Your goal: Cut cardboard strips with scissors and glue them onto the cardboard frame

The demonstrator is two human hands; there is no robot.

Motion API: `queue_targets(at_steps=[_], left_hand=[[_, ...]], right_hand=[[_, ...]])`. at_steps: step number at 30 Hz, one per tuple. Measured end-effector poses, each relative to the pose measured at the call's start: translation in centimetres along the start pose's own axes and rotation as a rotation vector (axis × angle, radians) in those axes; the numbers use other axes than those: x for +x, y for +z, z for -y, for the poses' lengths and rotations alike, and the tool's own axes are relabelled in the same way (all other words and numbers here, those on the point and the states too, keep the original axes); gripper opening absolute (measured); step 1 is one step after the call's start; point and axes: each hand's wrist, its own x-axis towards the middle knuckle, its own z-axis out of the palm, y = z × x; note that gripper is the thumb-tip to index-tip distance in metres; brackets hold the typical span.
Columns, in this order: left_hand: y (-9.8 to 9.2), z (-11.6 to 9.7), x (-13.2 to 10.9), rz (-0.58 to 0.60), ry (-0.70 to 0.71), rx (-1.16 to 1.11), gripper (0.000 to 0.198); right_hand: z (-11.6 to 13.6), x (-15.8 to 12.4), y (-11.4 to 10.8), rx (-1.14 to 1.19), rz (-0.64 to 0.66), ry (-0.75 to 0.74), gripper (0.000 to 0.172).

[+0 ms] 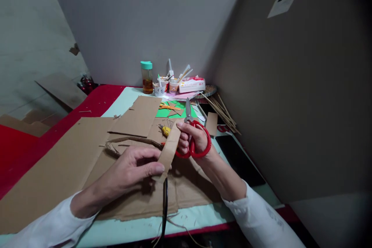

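A narrow cardboard strip (170,149) is held at a slant between my two hands above the table. My left hand (138,168) pinches its lower end between thumb and fingers. At the upper end, my right hand (192,137) grips the strip with thumb and finger. Red-handled scissors (207,151) hang on that same hand, blades pointing up and away from me. Beneath the hands lie large cardboard sheets (128,201). A yellow-handled tool (166,130) lies just behind the strip, partly hidden by it.
Behind are a teal-lidded bottle (147,79), paper cups (173,85) holding sticks and a tissue pack (192,85). Orange scissors (168,107) rest on green paper (162,113). To the right are wooden sticks (222,110) and a black flat slab (240,161). A black cable (165,205) crosses the front edge.
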Motion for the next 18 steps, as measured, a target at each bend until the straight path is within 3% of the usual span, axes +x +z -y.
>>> queue_targets(at_steps=[5, 10, 13, 18], left_hand=[[0.4, 0.3, -0.2, 0.038, -0.091, -0.201, 0.027], [0.7, -0.2, -0.1, 0.130, -0.166, -0.416, 0.029], [0.3, -0.5, -0.1, 0.004, -0.137, -0.505, 0.028], [-0.5, -1.1, 0.2, -0.350, 0.010, -0.668, 0.022]], right_hand=[[0.3, 0.0, 0.7, -0.042, 0.024, -0.008, 0.027], [0.3, -0.5, 1.9, -0.149, 0.015, -0.036, 0.045], [0.5, -0.8, 2.1, -0.203, -0.024, -0.099, 0.038], [0.9, -1.3, 2.7, -0.223, -0.047, -0.138, 0.028]])
